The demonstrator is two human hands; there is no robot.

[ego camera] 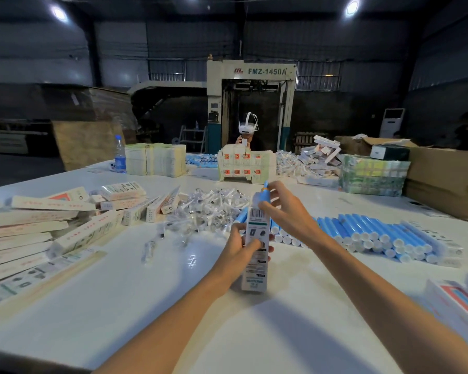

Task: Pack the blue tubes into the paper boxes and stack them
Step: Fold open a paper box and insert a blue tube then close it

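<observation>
Head view: one paper box point(256, 247) is held standing on its short end on the table point(173, 306), near the middle and a bit toward the near edge. Its long side runs up and down, and it leans a little toward the far edge. The left hand point(241, 245) is wrapped around the lower part of the box and grips it.

A blue tube point(264, 198) sticks out of the open top of the box. It is lined up with the box, so both long sides run the same way. The thin end of the tube points up and toward the far edge. The other end is hidden inside the box. The tube is pinched near its top by the right hand point(283, 209), which is right above the box and the nearer hand to the tube.

It looks like the tube must be pushed straight down, along the box, toward the table.

More blue tubes point(376, 233) lie in a heap toward the right edge, with their white caps facing the near edge. Closed boxes point(52, 225) are piled by the left edge, where the stack is likely to go.
</observation>
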